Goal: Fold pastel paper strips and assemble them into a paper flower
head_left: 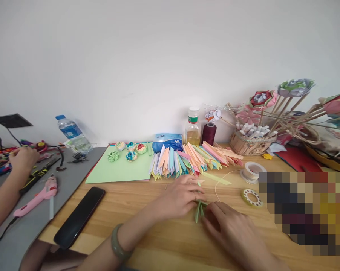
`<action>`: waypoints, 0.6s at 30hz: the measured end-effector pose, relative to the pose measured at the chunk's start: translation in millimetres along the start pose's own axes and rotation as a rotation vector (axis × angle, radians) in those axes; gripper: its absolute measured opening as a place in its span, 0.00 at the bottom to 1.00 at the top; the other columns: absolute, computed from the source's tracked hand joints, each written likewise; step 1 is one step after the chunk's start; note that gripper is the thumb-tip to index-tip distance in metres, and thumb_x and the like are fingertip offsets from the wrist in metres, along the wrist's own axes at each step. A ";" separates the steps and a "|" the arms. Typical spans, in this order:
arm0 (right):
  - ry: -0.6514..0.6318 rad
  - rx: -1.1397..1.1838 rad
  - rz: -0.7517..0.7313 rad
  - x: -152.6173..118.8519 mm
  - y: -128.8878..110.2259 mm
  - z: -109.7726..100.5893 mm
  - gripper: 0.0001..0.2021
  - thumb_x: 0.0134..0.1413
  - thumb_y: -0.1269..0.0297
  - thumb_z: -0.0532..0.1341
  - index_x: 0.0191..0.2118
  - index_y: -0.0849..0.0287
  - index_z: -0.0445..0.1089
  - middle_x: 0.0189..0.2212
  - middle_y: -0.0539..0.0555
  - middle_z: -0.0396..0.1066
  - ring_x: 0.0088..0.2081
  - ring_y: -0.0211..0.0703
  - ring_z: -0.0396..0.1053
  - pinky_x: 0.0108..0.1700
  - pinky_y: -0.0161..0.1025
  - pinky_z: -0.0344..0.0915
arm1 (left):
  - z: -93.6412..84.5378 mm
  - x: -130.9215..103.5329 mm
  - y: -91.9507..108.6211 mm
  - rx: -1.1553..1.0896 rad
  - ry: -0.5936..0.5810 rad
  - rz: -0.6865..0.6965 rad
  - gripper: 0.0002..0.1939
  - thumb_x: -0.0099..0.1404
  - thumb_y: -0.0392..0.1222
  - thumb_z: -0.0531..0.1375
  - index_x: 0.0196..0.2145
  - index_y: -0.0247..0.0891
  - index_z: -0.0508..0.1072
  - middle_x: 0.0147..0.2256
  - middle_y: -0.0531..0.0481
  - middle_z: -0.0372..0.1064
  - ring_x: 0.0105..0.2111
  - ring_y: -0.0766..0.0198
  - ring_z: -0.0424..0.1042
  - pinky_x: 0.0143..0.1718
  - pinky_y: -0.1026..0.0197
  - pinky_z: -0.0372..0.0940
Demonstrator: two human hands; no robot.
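A green folded paper piece (197,213) sits between my two hands, low over the wooden table. My left hand (181,195), with a ring and a bangle on its arm, has its fingers bent over the far side of the paper. From the near right, my right hand (232,226) pinches the paper's right edge. My fingers partly hide it. Pale thread (217,184) curves from a white spool (253,172) towards my hands. Behind them lies a row of folded paper strips (170,162) in many colours.
Paper flowers (131,156) rest on green sheets (116,174). A phone (79,217) lies left, a tape roll (251,198) right. A glue bottle (193,128) and flower basket (253,145) stand behind. Another person's hand (23,162) works at far left, near a pink glue gun (38,197).
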State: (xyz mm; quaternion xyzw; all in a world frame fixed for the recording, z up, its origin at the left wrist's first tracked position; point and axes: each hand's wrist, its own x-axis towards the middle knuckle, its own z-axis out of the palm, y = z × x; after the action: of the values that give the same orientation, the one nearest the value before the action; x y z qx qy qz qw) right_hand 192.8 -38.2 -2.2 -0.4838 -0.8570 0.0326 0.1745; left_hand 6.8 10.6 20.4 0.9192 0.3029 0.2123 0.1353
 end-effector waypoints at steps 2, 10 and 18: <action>-0.009 0.015 -0.006 -0.6 0.3 3.0 0.06 0.53 0.69 0.52 0.27 0.56 0.62 0.23 0.50 0.68 0.23 0.41 0.68 0.22 0.34 0.55 | 3.0 3.6 -2.1 -0.011 -0.048 0.023 0.10 0.59 0.35 0.55 0.38 0.42 0.72 0.40 0.54 0.72 0.52 0.61 0.56 0.53 0.55 0.51; 0.104 -0.065 -0.040 0.7 6.9 0.5 0.11 0.56 0.69 0.47 0.26 0.56 0.62 0.20 0.50 0.66 0.20 0.40 0.66 0.21 0.34 0.53 | 16.7 4.6 -5.0 0.005 0.023 -0.048 0.06 0.58 0.38 0.58 0.34 0.41 0.72 0.38 0.48 0.70 0.49 0.63 0.60 0.53 0.57 0.52; 0.054 0.009 -0.144 3.4 17.8 -8.3 0.12 0.56 0.71 0.48 0.24 0.57 0.61 0.21 0.50 0.65 0.23 0.38 0.65 0.24 0.34 0.56 | 26.3 5.8 -2.1 -0.006 0.077 -0.028 0.04 0.53 0.35 0.58 0.28 0.39 0.72 0.31 0.48 0.70 0.42 0.62 0.64 0.49 0.58 0.56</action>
State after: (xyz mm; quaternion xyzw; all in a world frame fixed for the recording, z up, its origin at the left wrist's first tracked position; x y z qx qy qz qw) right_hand 208.5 -26.8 2.5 -0.4208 -0.8844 0.0109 0.2017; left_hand 22.3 12.6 -1.6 0.9055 0.3202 0.2467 0.1293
